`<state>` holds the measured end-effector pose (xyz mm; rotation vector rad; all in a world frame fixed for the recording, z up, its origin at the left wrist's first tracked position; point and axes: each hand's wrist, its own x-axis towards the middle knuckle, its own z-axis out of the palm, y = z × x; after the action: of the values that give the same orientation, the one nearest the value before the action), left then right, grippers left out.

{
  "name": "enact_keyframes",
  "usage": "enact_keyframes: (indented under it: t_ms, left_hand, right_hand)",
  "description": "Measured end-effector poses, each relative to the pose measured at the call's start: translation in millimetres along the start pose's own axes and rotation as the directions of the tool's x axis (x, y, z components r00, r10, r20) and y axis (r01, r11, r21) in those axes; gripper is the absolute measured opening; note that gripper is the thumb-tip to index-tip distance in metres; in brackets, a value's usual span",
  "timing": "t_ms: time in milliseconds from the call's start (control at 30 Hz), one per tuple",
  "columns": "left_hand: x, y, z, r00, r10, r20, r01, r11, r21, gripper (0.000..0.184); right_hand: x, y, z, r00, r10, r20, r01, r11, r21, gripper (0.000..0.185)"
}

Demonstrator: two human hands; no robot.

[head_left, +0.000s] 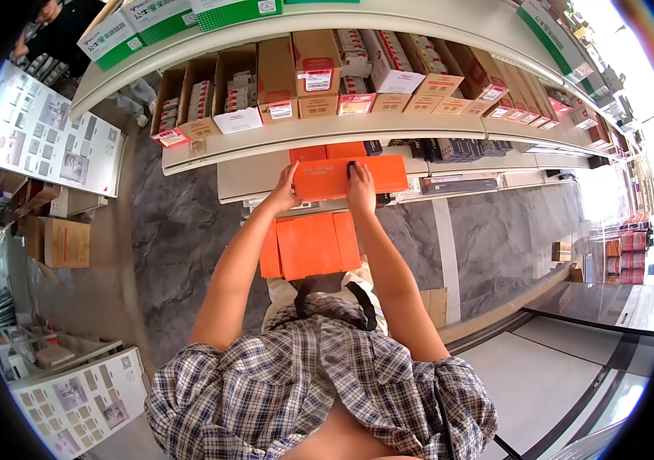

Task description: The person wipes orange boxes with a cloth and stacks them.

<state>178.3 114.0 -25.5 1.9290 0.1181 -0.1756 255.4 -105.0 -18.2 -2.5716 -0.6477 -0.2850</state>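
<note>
Both my hands hold a long orange box (323, 178) at the front of the lower shelves. My left hand (287, 189) grips its left end, with the fingers around the edge. Near the box's middle, the fingers of my right hand (360, 188) are bent over its upper face; a small dark spot shows at their tips. Closer to my body, below the held box, several more orange boxes (311, 245) sit side by side. Partly hidden behind the held box, another orange box (346, 149) lies on the lower shelf.
Above, a shelf (403, 123) carries open cardboard boxes (277, 73) of small packs. Green-and-white boxes (162, 19) stand on the top shelf. Display boards (47, 126) and a carton (66, 242) are at left. A glass-topped counter (603, 307) is at right. Another person (62, 38) is partly visible at upper left.
</note>
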Motion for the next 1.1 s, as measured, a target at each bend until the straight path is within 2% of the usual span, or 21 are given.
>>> enact_keyframes:
  t_ms: [33, 67, 100, 133, 167, 233, 267, 300, 333, 467, 533, 567, 600, 633, 733, 800, 833, 900, 933, 1000, 1100]
  left_hand:
    - [2, -5, 2, 0.993, 0.115, -0.006, -0.113, 0.986, 0.119, 0.116]
    - [4, -10, 6, 0.993, 0.115, 0.001, -0.115, 0.986, 0.117, 0.116]
    - [-4, 19, 4, 0.998, 0.054, -0.012, -0.041, 0.875, 0.482, 0.114]
    - [-6, 41, 5, 0.999, 0.004, -0.049, 0.036, 0.631, 0.775, 0.112]
    - [-2, 50, 9, 0.999, 0.008, -0.049, 0.033, 0.630, 0.776, 0.112]
    - [9, 62, 19, 0.993, 0.100, 0.055, -0.094, 0.447, 0.890, 0.109]
    - [16, 60, 29, 0.986, 0.146, 0.084, -0.131, 0.351, 0.927, 0.110]
    - [21, 66, 37, 0.985, 0.147, 0.089, -0.136, 0.349, 0.927, 0.110]
    - [26, 72, 44, 0.988, 0.110, 0.107, -0.139, 0.348, 0.927, 0.111]
    - [42, 71, 54, 0.994, 0.030, 0.109, -0.113, 0.370, 0.922, 0.110]
    - [41, 63, 52, 0.993, 0.007, 0.114, -0.108, 0.372, 0.922, 0.109]
    - [38, 55, 49, 0.989, 0.087, 0.123, -0.147, 0.372, 0.917, 0.108]
    - [36, 49, 46, 0.977, 0.167, 0.132, -0.186, 0.368, 0.911, 0.106]
    - [32, 48, 44, 0.977, 0.165, 0.132, -0.185, 0.367, 0.912, 0.106]
    - [20, 50, 40, 0.976, 0.200, 0.090, -0.162, 0.382, 0.910, 0.104]
    - [13, 53, 35, 0.989, 0.117, 0.091, -0.129, 0.377, 0.917, 0.103]
    - [12, 49, 33, 0.989, 0.116, 0.087, -0.125, 0.378, 0.917, 0.103]
    - [8, 42, 27, 0.990, 0.121, 0.069, -0.107, 0.349, 0.931, 0.100]
    - [6, 44, 24, 0.991, 0.120, 0.065, -0.104, 0.347, 0.932, 0.100]
    - [5, 46, 22, 0.996, 0.072, 0.061, -0.084, 0.374, 0.924, 0.100]
    - [3, 40, 16, 0.990, 0.112, 0.086, -0.123, 0.388, 0.913, 0.101]
  right_hand:
    - [0, 7, -8, 0.994, 0.062, 0.085, -0.068, 0.995, 0.068, 0.039]
    - [2, 10, -8, 0.995, 0.036, 0.095, -0.043, 0.996, 0.072, 0.040]
    - [4, 15, -4, 0.995, 0.008, 0.104, -0.016, 0.997, 0.077, 0.040]
    - [2, 16, 1, 0.995, 0.010, 0.102, -0.017, 0.997, 0.076, 0.040]
    - [2, 15, 7, 0.996, 0.017, 0.085, -0.022, 0.998, 0.058, 0.041]
    - [1, 9, 5, 0.998, 0.026, 0.065, -0.029, 0.999, 0.037, 0.042]
    - [-1, 5, 4, 0.995, -0.019, 0.094, 0.015, 0.999, 0.046, 0.043]
    - [-3, 4, 5, 0.990, -0.063, 0.124, 0.057, 0.997, 0.057, 0.044]
    - [-4, 2, 7, 0.986, -0.147, 0.080, 0.140, 0.987, 0.084, 0.044]
    - [-2, 8, -6, 0.971, -0.201, 0.127, 0.183, 0.973, 0.140, 0.044]
    - [2, 32, -5, 0.987, -0.107, 0.119, 0.109, 0.994, -0.007, 0.043]
    - [5, 46, -5, 0.994, 0.003, 0.109, 0.001, 0.999, -0.039, 0.040]
    - [5, 61, -2, 0.996, 0.090, 0.020, -0.088, 0.992, -0.090, 0.039]
    - [5, 69, -12, 0.989, 0.144, -0.039, -0.148, 0.984, -0.099, 0.040]
    - [8, 75, -19, 0.971, 0.240, -0.016, -0.240, 0.970, -0.020, 0.041]
    - [8, 67, -10, 0.987, 0.160, -0.005, -0.160, 0.987, 0.033, 0.042]
    - [8, 58, -4, 0.998, 0.049, 0.030, -0.046, 0.994, -0.100, 0.043]
    - [9, 37, 10, 0.992, -0.104, 0.074, 0.111, 0.988, -0.111, 0.043]
    - [10, 18, 7, 0.992, -0.106, 0.074, 0.114, 0.988, -0.108, 0.043]
    - [10, -9, -4, 0.933, -0.277, 0.230, 0.279, 0.960, 0.024, 0.042]
    - [15, -10, -10, 0.932, -0.278, 0.231, 0.301, 0.951, -0.069, 0.041]
